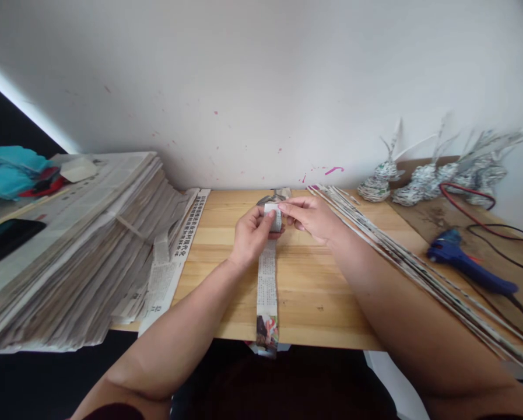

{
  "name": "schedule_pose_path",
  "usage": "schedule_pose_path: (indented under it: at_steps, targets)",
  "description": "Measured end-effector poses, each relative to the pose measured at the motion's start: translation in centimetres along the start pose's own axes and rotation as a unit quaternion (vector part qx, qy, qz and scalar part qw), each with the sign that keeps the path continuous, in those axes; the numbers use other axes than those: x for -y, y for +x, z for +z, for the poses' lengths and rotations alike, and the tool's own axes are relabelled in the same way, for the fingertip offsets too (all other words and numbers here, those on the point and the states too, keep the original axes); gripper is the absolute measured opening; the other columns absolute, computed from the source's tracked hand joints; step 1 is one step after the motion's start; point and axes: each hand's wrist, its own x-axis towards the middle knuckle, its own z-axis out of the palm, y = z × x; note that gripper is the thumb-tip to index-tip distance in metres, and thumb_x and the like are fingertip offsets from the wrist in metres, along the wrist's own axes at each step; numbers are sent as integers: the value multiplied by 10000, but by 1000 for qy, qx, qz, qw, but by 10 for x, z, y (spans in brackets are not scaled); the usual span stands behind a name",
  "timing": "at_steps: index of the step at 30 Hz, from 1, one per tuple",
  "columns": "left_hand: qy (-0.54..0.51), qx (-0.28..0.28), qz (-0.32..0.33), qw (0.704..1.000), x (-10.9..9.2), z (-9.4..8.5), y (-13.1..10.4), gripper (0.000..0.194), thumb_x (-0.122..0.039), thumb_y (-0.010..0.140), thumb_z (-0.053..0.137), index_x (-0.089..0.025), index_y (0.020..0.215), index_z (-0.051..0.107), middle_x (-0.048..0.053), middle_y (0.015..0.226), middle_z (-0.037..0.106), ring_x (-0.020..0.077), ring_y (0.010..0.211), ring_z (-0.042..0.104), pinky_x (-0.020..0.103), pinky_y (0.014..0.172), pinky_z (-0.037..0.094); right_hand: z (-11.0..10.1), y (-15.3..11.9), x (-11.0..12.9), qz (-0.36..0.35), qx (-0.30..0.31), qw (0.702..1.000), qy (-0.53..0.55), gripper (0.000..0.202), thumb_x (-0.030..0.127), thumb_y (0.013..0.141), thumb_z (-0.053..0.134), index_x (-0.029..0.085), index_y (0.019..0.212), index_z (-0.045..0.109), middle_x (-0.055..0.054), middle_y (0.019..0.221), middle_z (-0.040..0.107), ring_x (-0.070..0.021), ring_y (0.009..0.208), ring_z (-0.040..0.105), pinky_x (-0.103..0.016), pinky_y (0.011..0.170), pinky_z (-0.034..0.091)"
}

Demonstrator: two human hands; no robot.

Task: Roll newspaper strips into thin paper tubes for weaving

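A long, narrow newspaper strip (pixel 267 280) runs down the middle of the wooden table, its near end hanging over the front edge. My left hand (pixel 253 233) is closed on the far part of the strip, thumb on top and fingers underneath. There a small pale piece of the paper stands up between both hands. My right hand (pixel 309 217) pinches the upper right corner of that piece between thumb and forefinger. Whether the raised piece is folded over or a separate bit of paper, I cannot tell.
On the left rises a tall newspaper stack (pixel 125 233), with a black phone (pixel 14 239) and blue cloth (pixel 14 169) on top. Thin paper rods (pixel 401 256) lie at right, beside a blue glue gun (pixel 471 265). Woven paper gourds (pixel 377 182) stand behind.
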Motion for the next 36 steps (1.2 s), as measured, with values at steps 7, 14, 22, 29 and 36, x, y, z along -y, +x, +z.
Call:
schedule_pose_path:
  at_steps: [7, 14, 22, 29, 36]
  targets:
    - [5, 4, 0, 1000, 2, 0, 1, 371, -502, 818, 652, -154, 946, 628, 42, 792, 675, 180, 723, 685, 311, 652, 588, 2, 2, -2, -6, -36, 999, -18, 268, 398, 663, 770, 160, 781, 733, 7, 573, 561, -98, 546, 478, -230, 448, 315]
    - [4, 5, 2, 1000, 2, 1, -1, 345, -478, 831, 641, -157, 957, 635, 44, 800, 668, 194, 746, 696, 330, 662, 596, 10, 0, 1, 13, -85, 996, 0, 314, 418, 582, 826, 160, 683, 678, 38, 523, 503, -73, 499, 415, -226, 443, 291]
    - [-3, -3, -6, 1000, 2, -1, 1, 361, -508, 820, 644, -161, 919, 629, 50, 791, 684, 186, 710, 690, 330, 659, 592, 7, -1, -1, 18, -40, 999, 18, 418, 529, 602, 816, 154, 739, 691, 25, 565, 527, -78, 511, 441, -224, 425, 246]
    - [16, 11, 5, 1000, 4, -2, 2, 356, -492, 845, 619, -156, 964, 629, 44, 814, 684, 182, 713, 698, 322, 645, 595, 3, -1, -1, 3, -3, 1000, 5, 384, 450, 645, 795, 136, 861, 754, 13, 598, 565, -82, 555, 456, -227, 453, 281]
    - [30, 6, 9, 1000, 2, 1, -1, 390, -519, 830, 629, -147, 951, 633, 43, 785, 673, 187, 707, 705, 315, 641, 598, 9, 1, -7, 8, -64, 998, 10, 371, 454, 569, 836, 143, 728, 713, 50, 506, 494, -52, 453, 344, -235, 428, 200]
